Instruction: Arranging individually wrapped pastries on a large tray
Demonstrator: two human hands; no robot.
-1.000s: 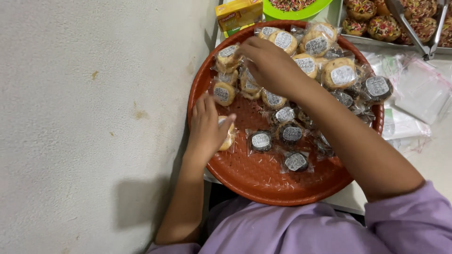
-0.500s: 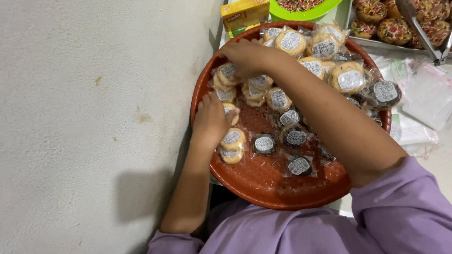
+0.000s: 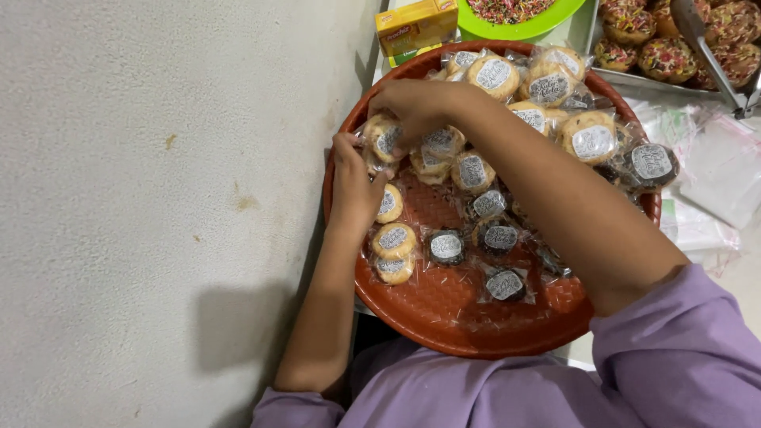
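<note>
Bottom of the frame first: purple sleeves, both forearms reaching up over a round red-brown tray (image 3: 444,325) w/ a woven texture. Low on the tray lie a few flat wrapped cookies, dark ones like this (image 3: 505,285), each in clear film w/ a round label.

Mid-left, the left hand (image 3: 353,186) sits at the tray's rim, fingers curled narrow against a pale wrapped cookie (image 3: 388,204) — can't tell if it's actually pinched or just touched. Right hand (image 3: 412,103) is just above, fingertips closed on another pale wrapped cookie (image 3: 383,139) at the left edge of the pile.

Handling guess: light, film looks slippery and crinkly, cookie inside prob crumbly — so take it by the edges across the disc, not squeezing the middle.

Top of frame: yellow box (image 3: 416,28), green bowl (image 3: 547,20) of sprinkles, metal tray (image 3: 634,79) of sprinkled cookies upper right.
</note>
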